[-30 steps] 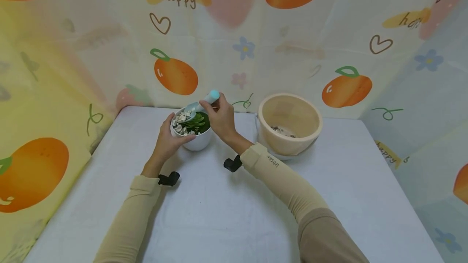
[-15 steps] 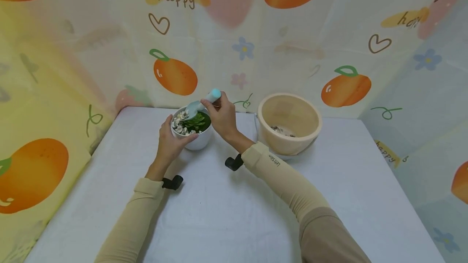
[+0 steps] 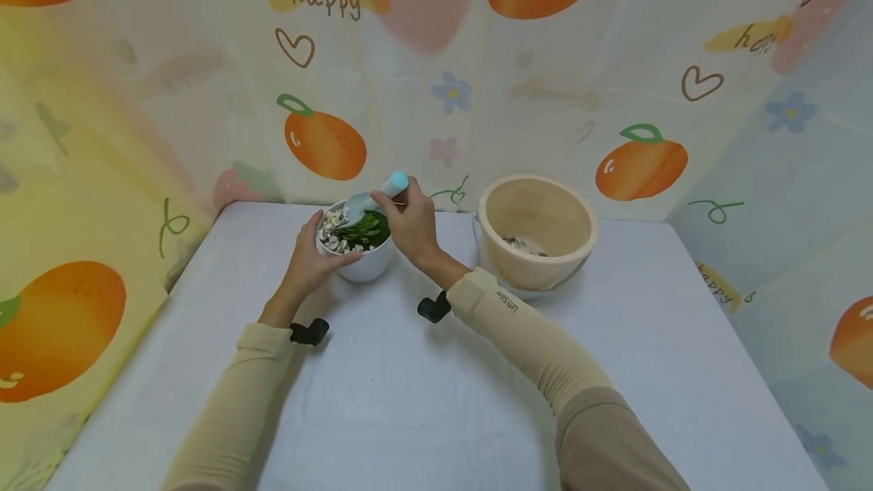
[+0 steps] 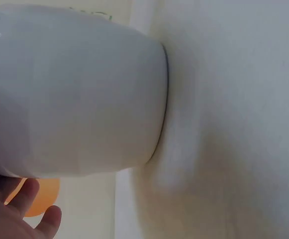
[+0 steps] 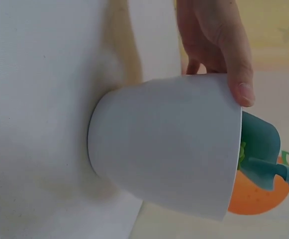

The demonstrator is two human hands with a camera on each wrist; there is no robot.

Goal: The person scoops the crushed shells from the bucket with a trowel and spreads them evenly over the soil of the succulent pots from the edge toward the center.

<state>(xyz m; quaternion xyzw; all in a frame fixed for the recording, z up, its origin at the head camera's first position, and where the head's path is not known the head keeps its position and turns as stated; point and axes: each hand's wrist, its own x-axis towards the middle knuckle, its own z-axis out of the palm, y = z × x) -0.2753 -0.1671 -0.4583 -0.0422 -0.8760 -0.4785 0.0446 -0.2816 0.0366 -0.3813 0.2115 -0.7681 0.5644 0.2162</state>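
A white flowerpot stands upright near the table's back edge. Inside it are a green leafy plant and pale stones. My left hand grips the pot at its left side, the thumb lying along the front rim. In the left wrist view, a few of its fingers show beside the pot wall. Between thumb and fingers, my right hand pinches the handle of a light-blue trowel. The trowel's blade is at the pot's mouth, tilted down over the stones; its tip is hidden in the right wrist view.
Right of the pot stands a larger beige bowl-shaped planter with some stones at its bottom. A white cloth covers the table. A printed curtain rises directly behind the table's back edge.
The trowel blade has shifted slightly within the pot's mouth, its handle rising a little and then lowering. My left wrist swung right, then back left. Both grips are unchanged.
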